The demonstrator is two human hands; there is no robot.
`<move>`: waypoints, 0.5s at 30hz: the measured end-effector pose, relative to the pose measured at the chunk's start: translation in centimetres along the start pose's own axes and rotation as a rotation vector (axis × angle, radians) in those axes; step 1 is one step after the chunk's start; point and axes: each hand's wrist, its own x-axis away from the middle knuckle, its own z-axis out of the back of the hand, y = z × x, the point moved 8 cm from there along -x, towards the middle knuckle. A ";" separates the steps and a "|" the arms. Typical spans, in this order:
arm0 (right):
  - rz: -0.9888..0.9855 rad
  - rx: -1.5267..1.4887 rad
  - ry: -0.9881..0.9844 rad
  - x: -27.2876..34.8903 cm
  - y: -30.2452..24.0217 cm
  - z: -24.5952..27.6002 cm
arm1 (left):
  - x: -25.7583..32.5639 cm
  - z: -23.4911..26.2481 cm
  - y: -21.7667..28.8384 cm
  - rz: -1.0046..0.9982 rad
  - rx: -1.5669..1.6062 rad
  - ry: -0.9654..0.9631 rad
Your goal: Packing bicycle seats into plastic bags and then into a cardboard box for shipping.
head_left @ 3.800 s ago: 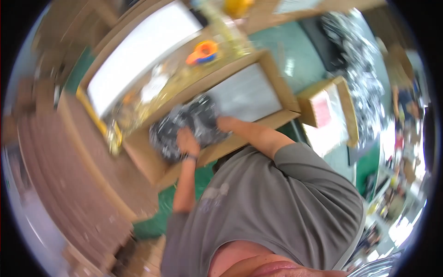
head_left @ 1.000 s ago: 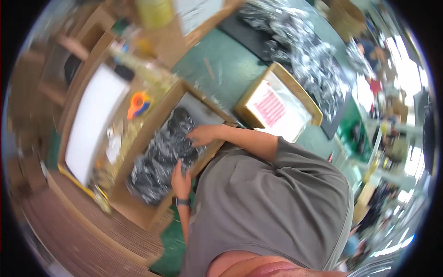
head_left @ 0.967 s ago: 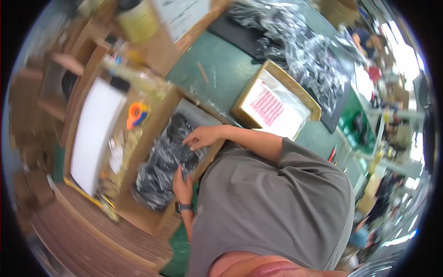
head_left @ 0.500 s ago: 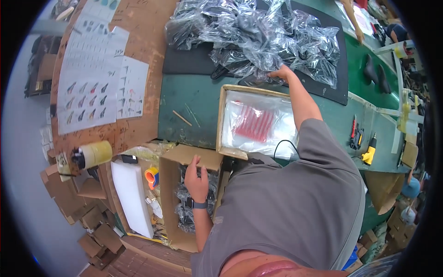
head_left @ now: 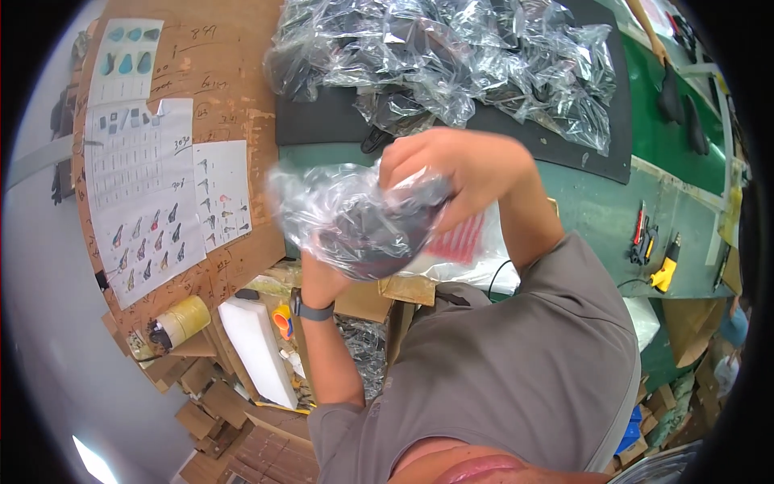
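A black bicycle saddle in a clear plastic bag (head_left: 367, 230) is held up in front of me, partly blurred. My right hand (head_left: 459, 169) is closed on it from above, fingers bent over the bag. From below, my left hand (head_left: 322, 278) holds its near side; the bag hides most of those fingers. More bagged saddles (head_left: 451, 56) lie heaped on a black mat (head_left: 322, 121) on the green bench. Beneath my left forearm, an open carton (head_left: 363, 306) contains bagged dark items (head_left: 363, 347).
A box lined with clear plastic (head_left: 504, 262) sits by my right arm. A yellow-handled tool (head_left: 665, 270) and a red cutter (head_left: 639, 226) lie on the right. Printed sheets (head_left: 145, 202) cover the left board. Beyond, another person's arm (head_left: 649, 32) reaches near two bare black saddles (head_left: 669, 97).
My right hand has come back from the heap with a bagged saddle. My left hand has risen from above the carton to meet it. The view has shifted slightly.
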 end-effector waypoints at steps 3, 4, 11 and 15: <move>-0.111 -0.354 0.189 0.7 7.4 6.4 | 5.1 -3.6 -1.1 0.362 0.589 -0.159; -0.306 -0.107 0.707 4.0 12.9 12.4 | 7.3 -5.1 -1.8 0.382 0.664 -0.182; -1.389 0.956 0.538 20.5 35.7 13.7 | 30.3 -5.9 -4.3 0.693 0.446 0.590; -1.242 0.145 0.974 29.6 35.8 11.5 | 47.5 -6.1 -12.6 0.687 0.341 0.872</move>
